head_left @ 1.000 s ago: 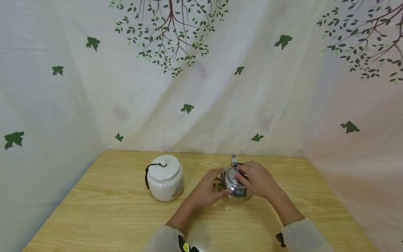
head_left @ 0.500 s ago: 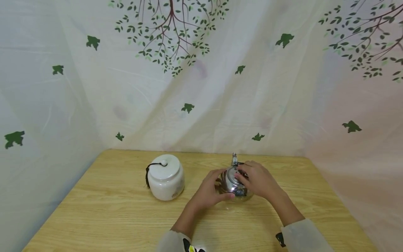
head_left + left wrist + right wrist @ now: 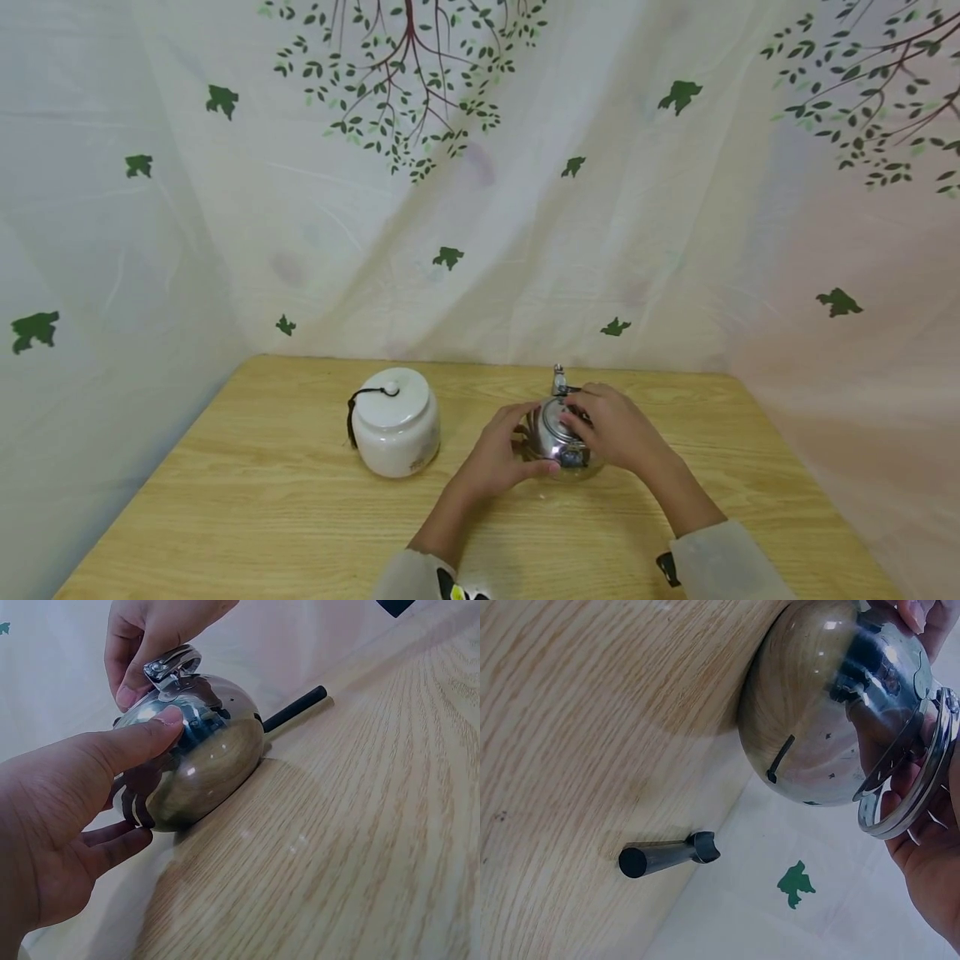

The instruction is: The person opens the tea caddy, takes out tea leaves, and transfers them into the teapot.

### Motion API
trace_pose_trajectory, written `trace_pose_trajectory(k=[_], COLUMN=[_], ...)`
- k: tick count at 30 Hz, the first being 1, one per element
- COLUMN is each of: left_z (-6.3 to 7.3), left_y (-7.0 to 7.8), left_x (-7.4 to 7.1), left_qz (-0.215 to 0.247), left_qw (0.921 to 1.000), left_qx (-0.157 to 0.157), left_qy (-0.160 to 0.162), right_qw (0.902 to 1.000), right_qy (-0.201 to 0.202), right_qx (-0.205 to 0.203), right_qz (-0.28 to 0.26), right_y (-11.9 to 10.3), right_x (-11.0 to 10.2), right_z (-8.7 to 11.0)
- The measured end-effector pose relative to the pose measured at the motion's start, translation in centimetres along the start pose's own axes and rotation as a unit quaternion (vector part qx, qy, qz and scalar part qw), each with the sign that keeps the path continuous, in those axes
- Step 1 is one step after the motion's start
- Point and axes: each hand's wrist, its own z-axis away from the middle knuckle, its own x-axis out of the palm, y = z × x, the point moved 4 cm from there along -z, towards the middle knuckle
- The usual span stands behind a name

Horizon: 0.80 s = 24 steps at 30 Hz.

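A round, shiny metal kettle [image 3: 573, 454] stands on the table, right of the middle in the head view. My left hand [image 3: 498, 454] cups its left side; the left wrist view shows the thumb [image 3: 146, 742] lying on its body and the fingers under the curve. My right hand [image 3: 618, 429] is over the top, with thumb and fingers curled at the lid [image 3: 555, 417]; that grip is partly hidden. In the right wrist view, a curved metal band [image 3: 922, 799] crosses before its fingers. A chrome upright piece [image 3: 558, 381] rises at the kettle's far side.
Left of the kettle stands a white lidded jar [image 3: 397, 446] with a black cord [image 3: 351, 421]. A short black rod [image 3: 664, 857] is beside the kettle in the right wrist view. Behind the wooden table [image 3: 247, 500] hangs a leaf-patterned curtain [image 3: 510, 242].
My left hand has shifted slightly right, its thumb farther across the kettle's front. My right hand holds its place at the top, and the white jar stays put.
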Motion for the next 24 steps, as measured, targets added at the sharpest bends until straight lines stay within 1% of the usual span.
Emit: trace_pose_trajectory(k=[11, 19, 22, 24], left_z=[0.2, 0.2, 0.1, 0.1], left_y=[0.0, -0.2, -0.3, -0.3], left_x=[0.0, 0.0, 0.0, 0.0], left_qz=[0.004, 0.010, 0.009, 0.009], left_qw=[0.9999, 0.9995, 0.9995, 0.9996], left_qx=[-0.011, -0.029, -0.030, -0.026], left_qy=[0.000, 0.002, 0.001, 0.002], right_qw=[0.9999, 0.9997, 0.9997, 0.9997], right_qy=[-0.013, -0.017, -0.014, -0.010], right_qx=[-0.006, -0.014, -0.018, -0.021], right_qz=[-0.008, -0.005, -0.004, -0.004], right_y=[0.0, -0.1, -0.1, -0.1], right_x=[-0.2, -0.7, -1.1, -1.4], right_z=[-0.2, -0.6, -0.7, -0.9])
